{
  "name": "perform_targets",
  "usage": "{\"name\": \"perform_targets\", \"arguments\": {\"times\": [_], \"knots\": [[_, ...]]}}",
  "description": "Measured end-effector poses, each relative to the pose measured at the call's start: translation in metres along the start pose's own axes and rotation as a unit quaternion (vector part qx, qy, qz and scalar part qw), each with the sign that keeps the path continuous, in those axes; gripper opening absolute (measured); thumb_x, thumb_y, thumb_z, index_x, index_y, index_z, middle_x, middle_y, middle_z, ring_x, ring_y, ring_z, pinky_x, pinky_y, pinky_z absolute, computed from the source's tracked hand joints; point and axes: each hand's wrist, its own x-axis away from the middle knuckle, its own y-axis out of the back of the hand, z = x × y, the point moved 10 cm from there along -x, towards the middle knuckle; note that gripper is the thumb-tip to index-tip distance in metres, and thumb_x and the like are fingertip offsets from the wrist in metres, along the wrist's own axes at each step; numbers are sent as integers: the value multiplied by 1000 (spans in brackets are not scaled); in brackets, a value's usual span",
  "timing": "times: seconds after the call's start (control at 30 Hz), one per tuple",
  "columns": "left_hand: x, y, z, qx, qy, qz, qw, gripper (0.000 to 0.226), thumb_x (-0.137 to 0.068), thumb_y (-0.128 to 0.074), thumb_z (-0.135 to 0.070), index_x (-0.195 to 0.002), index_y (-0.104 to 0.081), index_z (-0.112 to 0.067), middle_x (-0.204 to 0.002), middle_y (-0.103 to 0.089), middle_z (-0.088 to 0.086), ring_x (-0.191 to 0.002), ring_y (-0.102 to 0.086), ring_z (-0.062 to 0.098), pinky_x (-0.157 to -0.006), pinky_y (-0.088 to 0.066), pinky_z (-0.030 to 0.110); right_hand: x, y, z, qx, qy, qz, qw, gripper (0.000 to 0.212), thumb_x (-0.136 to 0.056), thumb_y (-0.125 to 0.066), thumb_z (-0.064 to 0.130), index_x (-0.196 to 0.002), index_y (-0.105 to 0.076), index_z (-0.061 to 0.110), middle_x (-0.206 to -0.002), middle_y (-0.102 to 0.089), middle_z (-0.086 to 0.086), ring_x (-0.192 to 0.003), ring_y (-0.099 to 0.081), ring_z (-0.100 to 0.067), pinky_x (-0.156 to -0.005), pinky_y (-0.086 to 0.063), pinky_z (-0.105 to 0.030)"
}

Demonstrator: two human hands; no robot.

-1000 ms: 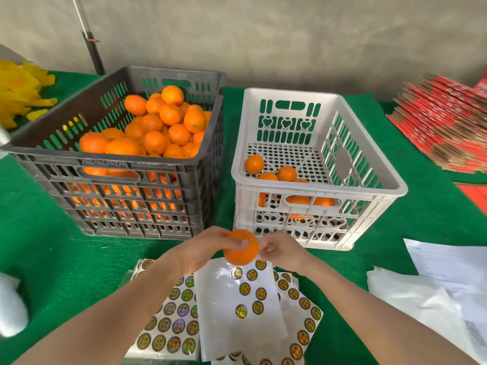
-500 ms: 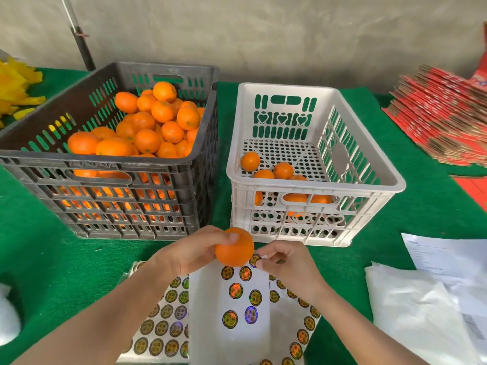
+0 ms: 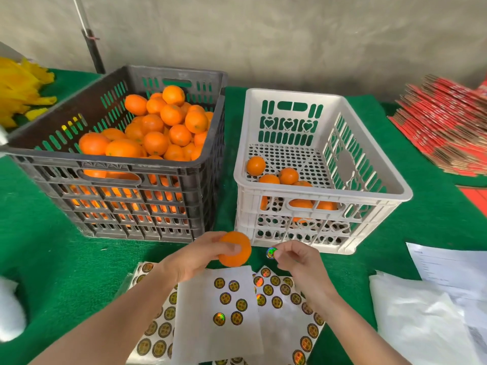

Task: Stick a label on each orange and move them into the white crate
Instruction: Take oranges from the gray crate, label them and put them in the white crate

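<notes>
The orange [image 3: 234,249] is up off the table, just in front of the two crates, with the left hand [image 3: 193,256] holding it: thumb across its near face, fingers curled behind. Just beside it, a small gap apart, the right hand [image 3: 296,260] pinches a round shiny label [image 3: 271,252] between thumb and fingertip, the label facing the fruit but not touching it.

Under both hands lie overlapping sticker sheets [image 3: 229,304]. The top one is mostly bare white backing with a few gold-and-dark round labels left on it, and fuller sheets fan out to either side.

Behind stands the white crate [image 3: 369,198], with a handful of oranges [image 3: 288,175] gathered on its perforated floor toward the near left. Right beside it on the left is a dark grey crate [image 3: 66,160] heaped with oranges [image 3: 158,127].

Everything sits on a green cloth [image 3: 52,259]. Off to the right are white papers and plastic sheeting [image 3: 434,312]. Further back is a stack of red flat cartons [image 3: 448,122], and something yellow [image 3: 18,93] is piled at the far left.
</notes>
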Motion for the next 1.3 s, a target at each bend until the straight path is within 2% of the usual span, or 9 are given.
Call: {"name": "perform_targets", "arguments": {"times": [0.13, 0.23, 0.33, 0.43, 0.63, 0.83, 1.0, 1.1, 1.3], "knots": [[9, 2, -22, 61, -69, 10, 996, 81, -57, -77, -8, -130, -52, -29, -131, -52, 7, -118, -54, 29, -99, -47, 39, 7, 0, 42, 28, 92, 29, 995, 21, -89, -62, 10, -73, -65, 23, -76, -65, 1, -79, -61, -12, -85, -48, -28], [19, 3, -36, 67, -96, -21, 993, 82, -52, -79, -8, -126, -49, -28, -130, -51, 4, -117, -54, 27, -102, -44, 41, 17, -9, 79, 70, 179, 69, 979, 22, -88, -63, 9, -75, -63, 26, -73, -63, 13, -73, -57, -4, -74, -45, -19], [27, 0, -47, 106, -119, -30, 987, 83, -41, -91, -25, -116, -55, -18, -116, -60, 6, -108, -58, 26, -88, -48, 36, 26, -19, 101, 128, 237, 92, 959, 23, -88, -63, 9, -77, -62, 29, -75, -62, 14, -72, -56, -4, -72, -44, -15], [30, -8, -49, 214, -124, 9, 969, 97, -31, -97, -31, -119, -59, -13, -110, -65, 7, -102, -64, 27, -82, -53, 35, 25, -22, 107, 115, 232, 95, 961, 22, -88, -63, 8, -76, -63, 26, -76, -63, 7, -73, -57, -6, -74, -48, -20], [30, -18, -50, 347, -138, 29, 927, 76, -50, -70, 12, -120, -59, -16, -119, -59, 16, -105, -61, 33, -93, -51, 44, 18, -21, 98, -78, 156, 72, 982, 22, -90, -59, 7, -75, -67, 21, -97, -71, 3, -97, -65, -14, -79, -55, -26], [32, -22, -57, 458, -129, 45, 878, 79, -43, -88, -10, -115, -57, -21, -113, -59, 13, -89, -63, 26, -81, -50, 36, 23, -28, 121, 11, 226, 84, 971, 28, -88, -59, 3, -73, -64, 26, -101, -66, 13, -101, -58, 0, -76, -46, -10], [35, -27, -66, 467, -130, 50, 873, 96, -47, -93, -27, -131, -48, -8, -109, -63, 14, -95, -64, 26, -84, -53, 36, 30, -42, 140, 163, 316, 63, 932, 17, -89, -60, 10, -80, -56, 24, -110, -53, 11, -106, -50, 0, -86, -47, -21], [38, -27, -71, 471, -138, 46, 870, 96, -45, -93, -25, -128, -48, -8, -104, -65, 14, -89, -68, 24, -76, -57, 34, 30, -43, 144, 200, 338, 39, 919, 12, -89, -60, 12, -83, -56, 20, -108, -50, 9, -103, -49, -1, -86, -49, -32], [42, -22, -74, 444, -155, 19, 882, 81, -54, -85, -23, -124, -48, -12, -104, -62, 11, -88, -66, 20, -77, -54, 32, 37, -45, 154, 251, 391, -10, 885, 10, -89, -60, 14, -83, -53, 18, -103, -51, 4, -93, -49, -3, -77, -50, -34]]}}
